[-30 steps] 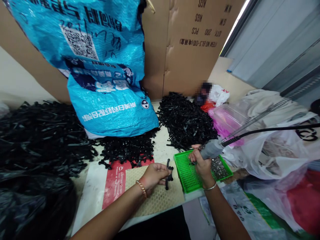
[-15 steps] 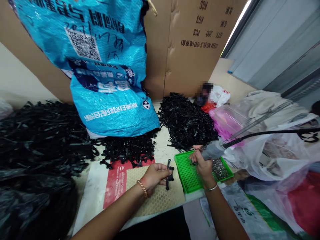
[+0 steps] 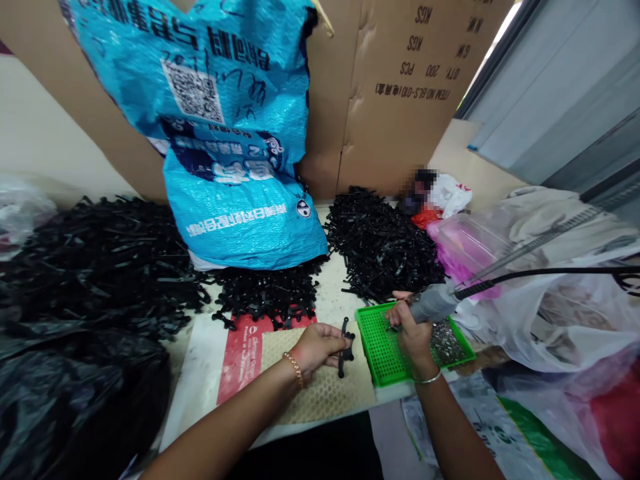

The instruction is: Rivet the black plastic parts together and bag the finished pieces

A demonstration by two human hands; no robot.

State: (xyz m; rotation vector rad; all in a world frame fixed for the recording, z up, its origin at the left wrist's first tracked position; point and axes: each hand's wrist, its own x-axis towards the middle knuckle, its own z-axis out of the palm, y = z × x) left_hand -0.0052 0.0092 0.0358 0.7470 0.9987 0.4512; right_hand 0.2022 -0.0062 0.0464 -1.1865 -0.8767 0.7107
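Note:
My left hand (image 3: 320,348) pinches a small black plastic part (image 3: 346,348) above a beige honeycomb-patterned mat (image 3: 330,397). Over the green basket (image 3: 375,363), my right hand (image 3: 413,330) is wrapped round a grey power screwdriver (image 3: 434,302), with a black cable running off to the right. Small metal screws (image 3: 447,340) lie in the basket's right part. The tool's tip is near my right fingers and hard to make out.
Piles of black parts lie at the left (image 3: 110,260), under the blue sack (image 3: 245,220) and right of it (image 3: 380,243). A black bag (image 3: 75,400) sits lower left. Plastic bags (image 3: 555,320) and a clear container (image 3: 473,240) crowd the right. Cardboard (image 3: 390,133) stands behind.
The whole view has shifted slightly, so most things sit a little further right. Both hands keep their holds, with the black part and the screwdriver nearly unchanged in position.

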